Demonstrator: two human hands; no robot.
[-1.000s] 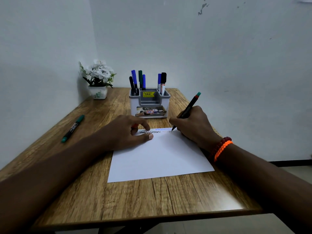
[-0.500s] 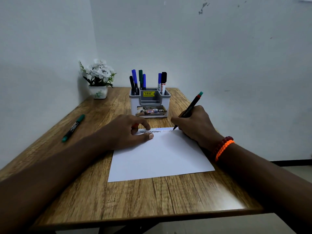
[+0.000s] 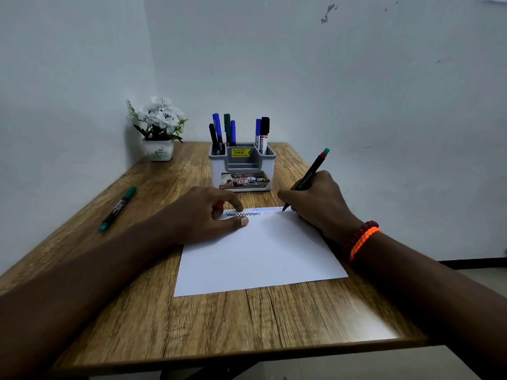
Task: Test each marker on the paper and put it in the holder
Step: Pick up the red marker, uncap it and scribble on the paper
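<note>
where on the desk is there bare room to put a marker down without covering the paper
Bare wood runs along the near table edge, below the paper, and on the left between the green marker and the flower pot. It is crowded around the holder, where both hands work: left hand, right hand.

The right hand grips a black marker with a green end cap, tip down on the far right corner of the white paper. Zigzag test lines in black, blue and red run along the paper's far edge. The left hand rests on the paper's far left corner, thumb flat on the sheet, with something red partly hidden under its fingers. The grey holder stands just beyond the paper and holds six markers upright. A green-capped marker lies on the wooden table to the left, well apart from the paper. A white flower pot stands at the far left corner.
</note>
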